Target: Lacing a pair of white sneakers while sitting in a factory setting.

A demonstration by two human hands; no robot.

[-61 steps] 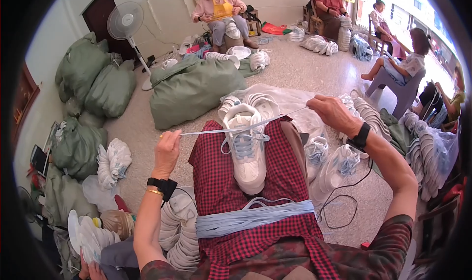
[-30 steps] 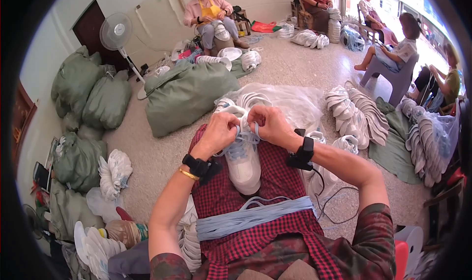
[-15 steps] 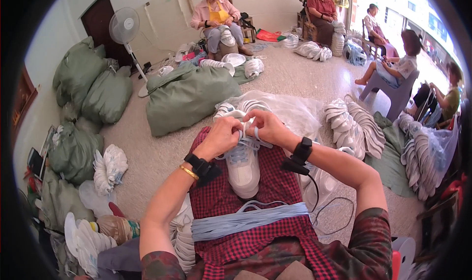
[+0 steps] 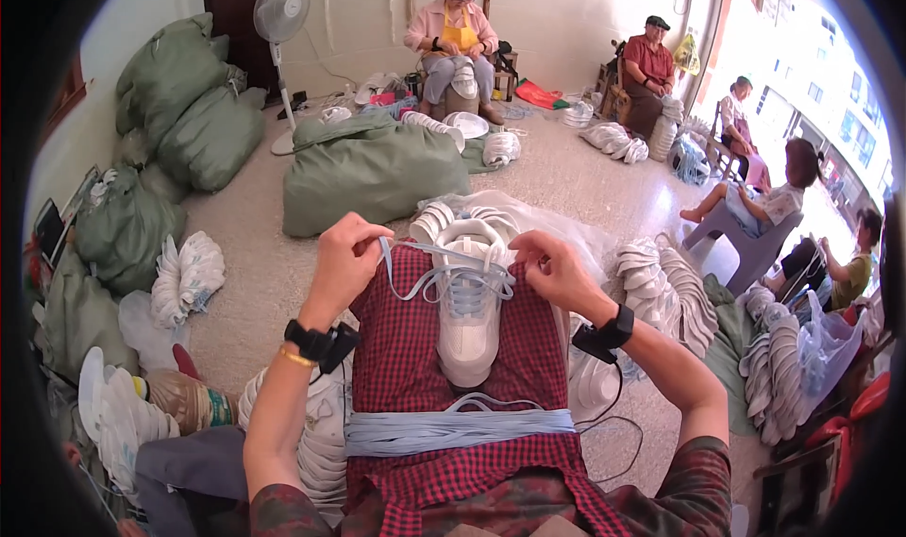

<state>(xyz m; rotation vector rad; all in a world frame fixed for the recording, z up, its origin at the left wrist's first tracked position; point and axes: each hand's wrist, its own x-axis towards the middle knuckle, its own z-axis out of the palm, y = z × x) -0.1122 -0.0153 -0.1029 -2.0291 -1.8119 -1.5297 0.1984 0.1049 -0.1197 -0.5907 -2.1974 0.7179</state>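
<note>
One white sneaker (image 4: 469, 315) on lap; left hand (image 4: 346, 259), right hand (image 4: 555, 271) each pinching one blue lace end (image 4: 385, 254).

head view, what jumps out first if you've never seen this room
A white lace-up sneaker lies on the red checked cloth over the person's lap, centre frame, with the left hand and right hand each pinching an end of its pale blue flat lace. A bundle of pale blue laces crosses the lap below. Bulging green sacks sit on the floor beyond.
</note>
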